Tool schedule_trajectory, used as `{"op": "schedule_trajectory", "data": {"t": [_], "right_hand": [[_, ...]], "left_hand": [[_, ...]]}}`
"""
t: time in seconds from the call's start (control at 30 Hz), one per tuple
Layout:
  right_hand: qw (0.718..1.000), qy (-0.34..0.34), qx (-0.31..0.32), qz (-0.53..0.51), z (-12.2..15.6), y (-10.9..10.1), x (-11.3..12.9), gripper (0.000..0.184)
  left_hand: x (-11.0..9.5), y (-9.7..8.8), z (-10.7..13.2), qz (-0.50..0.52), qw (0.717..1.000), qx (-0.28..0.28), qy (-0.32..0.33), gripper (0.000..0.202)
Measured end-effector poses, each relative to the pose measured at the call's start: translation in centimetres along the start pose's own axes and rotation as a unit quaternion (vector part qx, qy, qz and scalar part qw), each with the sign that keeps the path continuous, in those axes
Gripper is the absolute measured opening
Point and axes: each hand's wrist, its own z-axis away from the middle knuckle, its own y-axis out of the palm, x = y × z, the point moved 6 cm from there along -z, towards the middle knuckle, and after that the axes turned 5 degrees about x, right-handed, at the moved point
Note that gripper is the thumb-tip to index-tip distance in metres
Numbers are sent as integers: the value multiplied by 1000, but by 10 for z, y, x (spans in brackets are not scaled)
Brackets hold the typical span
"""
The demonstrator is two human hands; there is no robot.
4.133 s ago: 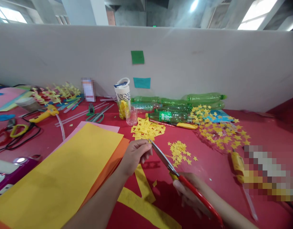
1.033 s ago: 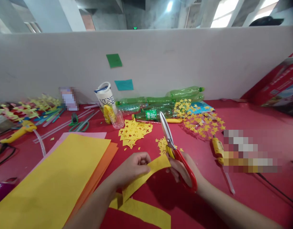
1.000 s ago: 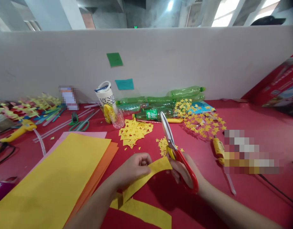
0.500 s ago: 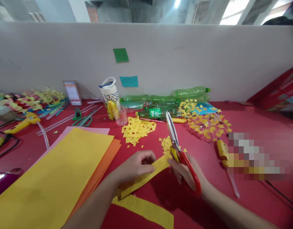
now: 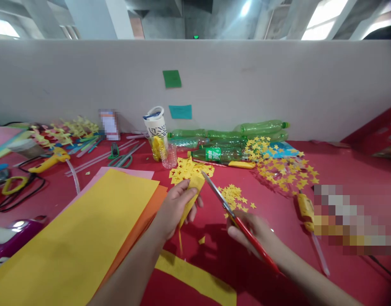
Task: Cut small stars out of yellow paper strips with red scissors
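My left hand [image 5: 179, 204] pinches a yellow paper strip [image 5: 193, 192] between thumb and fingers, its top end raised above the table. In my right hand [image 5: 251, 229] are red-handled scissors [image 5: 222, 199], their blades pointing up and left, with the tips close to the strip's upper right edge. A second yellow strip [image 5: 198, 276] lies flat in front of me. Just beyond the scissors is a small heap of cut yellow stars [image 5: 232, 195]. Behind the held strip lie yellow scraps with star-shaped holes [image 5: 182, 168].
Yellow sheets [image 5: 77, 225] over orange and pink ones cover the left. Farther back stand a white cup [image 5: 156, 127] and a clear pink cup [image 5: 169, 157], beside green bottles [image 5: 227, 153]. Glue guns [image 5: 53, 159] lie left and right. More stars [image 5: 287, 170] spread at right.
My left hand has lifted the strip up and forward, tilting it more upright. The scissors have swung leftward in my right hand. A small yellow scrap now lies on the table below. The view has shifted slightly.
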Motion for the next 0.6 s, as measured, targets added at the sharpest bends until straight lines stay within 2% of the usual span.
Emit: {"op": "schedule_trajectory", "data": {"t": [0.1,0.3,0.6], "right_hand": [[998,26,30,55,1,5,-4,37],[994,53,66,67,3,9,-5,38],[993,35,114,2,6,15,0,42]], "left_hand": [[-2,-13,2,-21,998,-43,29,17],[4,-24,2,-20,994,-86,61,23],[8,-12,6,-4,997,-58,52,21]]}}
